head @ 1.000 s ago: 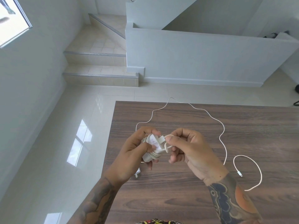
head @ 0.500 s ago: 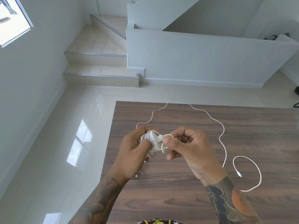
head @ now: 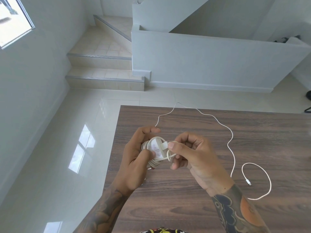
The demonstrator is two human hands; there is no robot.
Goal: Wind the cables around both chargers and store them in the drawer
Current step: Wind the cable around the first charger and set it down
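A white charger (head: 155, 147) with its cable coiled around it sits in my left hand (head: 134, 158), held above the wooden table (head: 185, 199). My right hand (head: 190, 153) pinches the cable's end plug and a small loop (head: 170, 153) against the charger. A second white cable (head: 230, 145) lies loose on the table, running from behind my left hand out to the far edge, then back to a loop and connector (head: 248, 182) at the right. Its charger is hidden beneath my left hand. No drawer is in view.
The table's left edge drops to a glossy tiled floor (head: 58, 157). Steps (head: 104, 73) and a low white wall (head: 202, 64) stand beyond the table. A black object (head: 308, 96) shows at the far right.
My right hand has shifted the cable end around the charger, forming a small loop beside it. Both hands stayed over the same spot; the loose cable did not move.
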